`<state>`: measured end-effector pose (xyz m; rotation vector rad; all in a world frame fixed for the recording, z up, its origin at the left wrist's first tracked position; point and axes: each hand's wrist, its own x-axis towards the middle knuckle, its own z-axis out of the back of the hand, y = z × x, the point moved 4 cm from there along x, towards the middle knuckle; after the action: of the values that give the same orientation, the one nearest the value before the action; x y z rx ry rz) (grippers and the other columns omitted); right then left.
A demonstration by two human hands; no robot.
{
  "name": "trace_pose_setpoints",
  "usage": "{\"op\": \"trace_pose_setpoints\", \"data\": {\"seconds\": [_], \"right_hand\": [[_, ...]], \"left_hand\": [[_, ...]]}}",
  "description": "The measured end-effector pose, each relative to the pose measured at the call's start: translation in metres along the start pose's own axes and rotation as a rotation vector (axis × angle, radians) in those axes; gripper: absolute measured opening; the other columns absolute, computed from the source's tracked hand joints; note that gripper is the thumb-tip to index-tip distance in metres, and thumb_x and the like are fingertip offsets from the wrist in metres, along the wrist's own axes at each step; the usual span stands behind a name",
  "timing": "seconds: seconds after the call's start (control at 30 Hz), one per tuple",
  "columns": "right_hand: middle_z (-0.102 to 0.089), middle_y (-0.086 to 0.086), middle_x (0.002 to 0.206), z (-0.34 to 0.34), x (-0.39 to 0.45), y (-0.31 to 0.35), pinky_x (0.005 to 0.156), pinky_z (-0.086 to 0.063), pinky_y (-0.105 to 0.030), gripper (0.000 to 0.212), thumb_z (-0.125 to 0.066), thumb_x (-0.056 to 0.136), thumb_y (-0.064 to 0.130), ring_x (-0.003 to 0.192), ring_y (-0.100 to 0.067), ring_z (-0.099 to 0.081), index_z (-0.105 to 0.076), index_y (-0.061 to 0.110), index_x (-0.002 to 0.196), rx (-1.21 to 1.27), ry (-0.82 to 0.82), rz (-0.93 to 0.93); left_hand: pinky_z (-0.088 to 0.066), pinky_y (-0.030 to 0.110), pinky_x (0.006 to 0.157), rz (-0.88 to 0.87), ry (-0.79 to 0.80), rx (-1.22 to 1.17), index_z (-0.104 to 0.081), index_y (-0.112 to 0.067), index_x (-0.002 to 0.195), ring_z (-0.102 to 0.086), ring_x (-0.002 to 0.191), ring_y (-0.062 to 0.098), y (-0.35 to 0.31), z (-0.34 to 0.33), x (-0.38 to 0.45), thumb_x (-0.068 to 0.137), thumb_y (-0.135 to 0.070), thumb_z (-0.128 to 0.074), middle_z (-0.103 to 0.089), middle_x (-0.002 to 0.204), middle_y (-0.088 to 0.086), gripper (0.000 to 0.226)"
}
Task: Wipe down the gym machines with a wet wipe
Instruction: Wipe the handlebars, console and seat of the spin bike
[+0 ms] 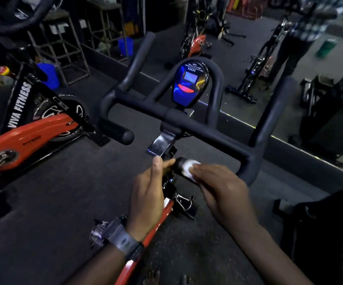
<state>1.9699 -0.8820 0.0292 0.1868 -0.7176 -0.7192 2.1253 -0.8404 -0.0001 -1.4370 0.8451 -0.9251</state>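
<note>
At the near grip end [179,163] of the handlebar [189,122], my right hand [222,188] pressed the wipe [189,168] round it, fingers curled over the wipe. Left hand [149,194] sat just beside, thumb and forefinger extended, touching the grip end (contact blurry). Console [189,83] was beyond; second bike [28,130] to the left.

Handlebar [197,124] matt foam/rubber; frame [32,132] glossy orange paint; bracket [160,144] shiny metal; console [190,83] glossy plastic.
</note>
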Motion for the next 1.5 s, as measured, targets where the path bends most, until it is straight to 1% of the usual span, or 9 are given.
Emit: {"op": "trace_pose_setpoints", "data": {"seconds": [0.27,0.33,0.5,0.6,0.73,0.87,1.0,1.2,1.5], "right_hand": [[-0.072,0.007,0.111,0.019,-0.007,-0.003,0.089,-0.045,-0.012,0.027,-0.057,0.091,0.024,0.099,-0.010,-0.066,-0.072,0.019,0.113,-0.079,0.025,-0.035],[-0.074,0.007,0.105,0.019,0.001,0.000,0.081,-0.052,-0.020,0.028,-0.053,0.093,0.032,0.092,-0.013,-0.068,-0.072,0.023,0.112,-0.120,0.051,-0.098],[-0.070,-0.011,0.099,-0.040,0.078,0.010,0.072,-0.046,-0.036,0.026,-0.048,0.097,0.041,0.098,-0.036,-0.061,-0.066,0.023,0.100,-0.242,0.493,-0.164],[-0.069,-0.007,0.108,-0.047,0.079,0.007,0.078,-0.048,-0.035,0.022,-0.053,0.095,0.039,0.103,-0.032,-0.062,-0.068,0.027,0.108,-0.221,0.664,-0.022],[-0.065,0.011,0.118,-0.034,0.057,0.006,0.077,-0.054,-0.034,0.022,-0.059,0.090,0.027,0.104,-0.017,-0.064,-0.063,0.033,0.111,-0.097,0.592,0.226],[-0.068,-0.001,0.090,-0.045,0.062,0.014,0.067,-0.054,-0.040,0.009,-0.058,0.083,0.017,0.090,-0.025,-0.063,-0.067,0.018,0.082,-0.201,0.607,0.357],[-0.069,0.003,0.098,-0.036,0.045,0.007,0.087,-0.053,-0.038,0.008,-0.063,0.088,0.014,0.109,-0.019,-0.059,-0.070,0.014,0.083,-0.129,0.554,0.454],[-0.069,0.005,0.079,-0.022,0.063,0.009,0.066,-0.047,-0.018,0.009,-0.069,0.085,0.023,0.071,-0.004,-0.060,-0.075,0.018,0.091,0.072,0.166,-0.058],[-0.072,0.018,0.098,0.034,0.051,-0.026,0.073,-0.040,-0.007,0.022,-0.067,0.088,0.015,0.092,0.004,-0.061,-0.076,0.027,0.104,-0.092,0.524,-0.254]], "left_hand": [[-0.051,0.038,0.097,0.003,0.032,-0.004,-0.075,-0.042,0.092,-0.069,0.103,0.007,0.003,0.003,0.009,0.090,-0.068,-0.024,-0.075,0.100,-0.012,0.057],[-0.050,0.042,0.097,-0.013,0.020,0.018,-0.074,-0.041,0.097,-0.068,0.105,0.009,0.007,0.002,0.006,0.092,-0.068,-0.024,-0.075,0.103,-0.011,0.057],[-0.050,0.049,0.091,-0.066,-0.115,0.060,-0.071,-0.023,0.093,-0.067,0.097,0.017,0.015,0.006,0.011,0.094,-0.064,-0.025,-0.072,0.096,-0.001,0.061],[-0.047,0.052,0.090,-0.071,-0.188,0.096,-0.064,-0.026,0.094,-0.063,0.094,0.018,0.020,0.012,0.012,0.090,-0.065,-0.026,-0.067,0.096,0.003,0.055],[-0.050,0.046,0.093,-0.101,-0.091,0.020,-0.066,-0.026,0.105,-0.066,0.102,0.015,0.011,0.007,0.010,0.095,-0.056,-0.029,-0.070,0.104,0.000,0.049],[-0.052,0.046,0.092,-0.069,-0.067,-0.028,-0.071,-0.022,0.103,-0.069,0.099,0.015,0.012,0.008,0.017,0.096,-0.054,-0.027,-0.075,0.100,-0.002,0.055],[-0.055,0.040,0.087,-0.062,-0.036,-0.065,-0.074,-0.019,0.099,-0.072,0.093,0.016,0.008,0.011,0.021,0.096,-0.054,-0.028,-0.076,0.094,-0.001,0.058],[-0.054,0.029,0.081,-0.048,-0.028,-0.102,-0.071,-0.020,0.103,-0.071,0.092,0.012,0.005,0.005,0.018,0.100,-0.045,-0.025,-0.076,0.095,-0.004,0.052],[-0.052,0.044,0.094,-0.113,0.005,0.017,-0.076,-0.021,0.102,-0.069,0.102,0.009,0.003,0.007,0.011,0.096,-0.058,-0.027,-0.075,0.103,-0.006,0.062]]}}
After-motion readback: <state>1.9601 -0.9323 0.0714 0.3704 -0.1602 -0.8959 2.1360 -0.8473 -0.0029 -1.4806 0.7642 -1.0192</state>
